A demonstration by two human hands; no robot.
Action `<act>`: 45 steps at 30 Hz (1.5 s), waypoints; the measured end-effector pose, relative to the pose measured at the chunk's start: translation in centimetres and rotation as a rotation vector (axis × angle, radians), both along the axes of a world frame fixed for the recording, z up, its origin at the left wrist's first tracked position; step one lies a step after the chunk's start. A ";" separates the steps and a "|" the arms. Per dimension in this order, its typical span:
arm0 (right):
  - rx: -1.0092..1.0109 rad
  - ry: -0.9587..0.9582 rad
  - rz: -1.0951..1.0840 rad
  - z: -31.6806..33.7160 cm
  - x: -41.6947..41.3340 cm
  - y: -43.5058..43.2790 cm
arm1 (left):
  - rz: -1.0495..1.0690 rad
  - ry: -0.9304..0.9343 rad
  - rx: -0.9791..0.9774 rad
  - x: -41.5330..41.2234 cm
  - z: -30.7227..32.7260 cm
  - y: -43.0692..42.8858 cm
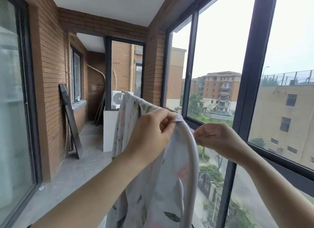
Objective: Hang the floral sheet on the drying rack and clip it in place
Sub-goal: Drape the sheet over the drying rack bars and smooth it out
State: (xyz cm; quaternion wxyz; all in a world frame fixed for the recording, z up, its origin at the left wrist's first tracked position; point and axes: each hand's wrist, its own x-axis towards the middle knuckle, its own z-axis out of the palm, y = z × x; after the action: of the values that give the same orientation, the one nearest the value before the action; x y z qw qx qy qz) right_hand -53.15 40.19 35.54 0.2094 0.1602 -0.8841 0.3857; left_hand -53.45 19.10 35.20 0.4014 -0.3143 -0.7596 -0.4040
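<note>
Brick walls (52, 75) and dark-framed windows (251, 75) close off a narrow balcony with a grey concrete floor (85, 151). Apartment blocks and trees show through the glass on the right. A dark board (70, 120) leans against the left wall, and a white air-conditioner unit (117, 98) sits at the far end behind a low white partition.

Along the window side runs the drying rack (192, 153). Its near end is a smooth white tube that curves over and drops downward. The floral sheet (149, 185) lies draped over the rack's top, from the far end by the air conditioner to this near curve, and hangs in loose folds on the room side. The cloth is pale, almost white with a faint lilac cast. It is printed with scattered grey-green leaves and soft pink blooms, and a bunched hem wraps over the top of the tube.

The left hand (153, 134) is raised to the bend of the tube, with thumb and curled forefinger pinching the bunched edge of the sheet there. The right hand (215, 137) is just on the other side of the tube, fingers curled in and fingertips touching at the tube's outer face. I cannot tell whether they nip a bit of cloth or hold nothing.
</note>
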 end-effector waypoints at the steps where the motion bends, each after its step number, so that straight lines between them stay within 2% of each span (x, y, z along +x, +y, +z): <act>1: -0.006 0.012 0.014 0.2 0.4 -0.2 | -0.029 -0.031 0.020 0.1 -0.5 -0.2; 4: 0.006 0.106 0.055 1.3 1.2 -1.5 | -0.086 -0.145 0.060 0.3 -2.2 -0.7; 8: 0.139 0.226 -0.010 1.4 1.2 -3.2 | -0.021 -0.276 0.033 0.2 -5.0 -1.1; 11: 0.095 0.287 -0.044 0.9 1.1 -3.3 | -0.005 -0.350 0.039 0.2 -6.2 -0.8; 16: 0.020 0.311 -0.084 0.4 1.9 -2.9 | -0.006 -0.300 0.039 0.6 -6.1 -0.2; 22: -0.018 0.372 -0.155 0.0 3.3 -2.0 | -0.067 -0.221 0.152 2.5 -5.6 -1.2; 30: -0.035 0.327 -0.199 -2.4 6.2 -1.4 | -0.144 -0.084 0.051 5.5 -5.4 -1.1; 35: -0.032 0.322 -0.243 -3.2 7.4 -1.6 | -0.188 -0.022 0.059 6.1 -4.1 -0.5; 41: -0.073 0.315 -0.309 -4.7 9.4 -1.0 | -0.227 -0.083 -0.007 6.7 -5.6 0.3; 45: -0.085 0.306 -0.306 -5.2 9.9 -1.2 | -0.217 -0.112 0.022 6.6 -6.6 1.0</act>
State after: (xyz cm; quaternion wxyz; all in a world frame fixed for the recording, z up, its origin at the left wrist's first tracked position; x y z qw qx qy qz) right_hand -43.22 38.96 30.29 0.4040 0.0719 -0.8389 0.3576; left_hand -46.80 20.11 28.59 0.3155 -0.3672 -0.7379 -0.4703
